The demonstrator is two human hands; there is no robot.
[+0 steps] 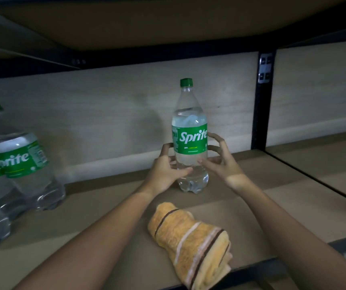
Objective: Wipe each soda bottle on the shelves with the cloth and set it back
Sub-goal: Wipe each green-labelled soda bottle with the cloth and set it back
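One Sprite bottle point(189, 139) stands upright on the shelf board point(109, 208) at the centre of the view, cupped low on its body by both hands. The left hand point(165, 168) wraps the bottle's 9 o'clock side, thumb across the front; the right hand point(218, 160) curls its spread fingers round the 3 o'clock side, though how firmly it presses cannot be told. The striped orange cloth point(190, 241) lies folded on the board at the bottle's 6 o'clock, near the front edge and in neither hand. Whether this bottle has been wiped is unclear; it looks either just set back or about to be lifted. Well apart at 9 o'clock, more Sprite bottles point(19, 164) cluster, apparently awaiting attention.
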